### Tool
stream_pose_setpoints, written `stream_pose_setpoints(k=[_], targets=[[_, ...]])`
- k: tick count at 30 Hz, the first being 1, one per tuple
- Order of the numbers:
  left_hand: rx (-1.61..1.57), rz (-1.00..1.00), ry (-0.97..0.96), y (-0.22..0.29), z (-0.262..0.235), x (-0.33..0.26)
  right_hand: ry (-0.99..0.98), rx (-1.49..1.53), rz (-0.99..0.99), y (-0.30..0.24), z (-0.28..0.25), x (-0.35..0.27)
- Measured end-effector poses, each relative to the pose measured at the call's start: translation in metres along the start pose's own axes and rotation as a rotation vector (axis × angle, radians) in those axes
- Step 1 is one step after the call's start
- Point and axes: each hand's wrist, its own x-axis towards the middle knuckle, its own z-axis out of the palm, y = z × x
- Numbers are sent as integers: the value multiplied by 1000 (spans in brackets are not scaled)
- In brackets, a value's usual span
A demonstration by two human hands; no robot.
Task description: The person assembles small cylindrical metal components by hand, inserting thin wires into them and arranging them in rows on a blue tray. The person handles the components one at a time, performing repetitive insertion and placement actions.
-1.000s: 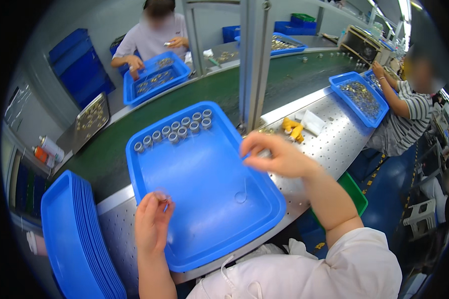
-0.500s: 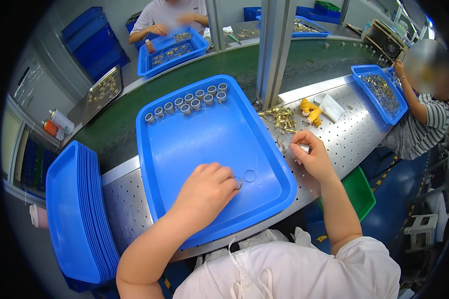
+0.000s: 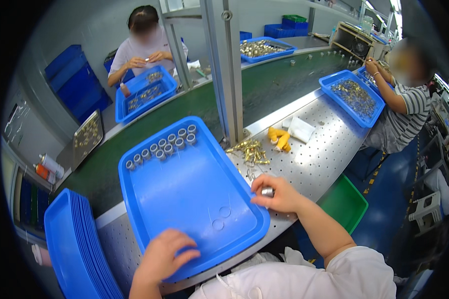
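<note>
- Moved since the frame half a second earlier: left hand (image 3: 168,253) had drawn back from the two wire rings (image 3: 221,219) to the near-left corner of the blue tray (image 3: 184,187); both rings then lay free on the tray floor; right hand (image 3: 278,194) had come closer to the tray's right rim.
- Far left: stack of blue trays (image 3: 67,239), nested and tilted, beside the work surface.
- Left hand: over the near-left corner, blurred; thumb and fingers stood apart, nothing seen between them.
- Silver cylinders (image 3: 168,149): upright in two rows at the far end of the blue tray; longer row behind, shorter row in front, toward the right.
- Wire rings: near-right part of the tray floor, just beside each other.
- Brass pieces (image 3: 253,151): loose pile on the perforated metal table (image 3: 309,164), outside the tray's right rim.
- Right hand: at the right rim; thumb and fingers clamped on a single silver piece (image 3: 268,192).
- Yellow object (image 3: 279,139): beyond the brass; white packet (image 3: 300,129) just right of it.
- Green bin (image 3: 345,203): below the table edge, right.
</note>
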Motion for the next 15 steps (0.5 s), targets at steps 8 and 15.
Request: stream_pose_setpoints(k=[8,15], targets=[[-110,2,78,11,29,-44,-96,-214,-71,-1,16,4],[-121,-6,110,17,39,-61,418,50,-138,25,-35,-49]])
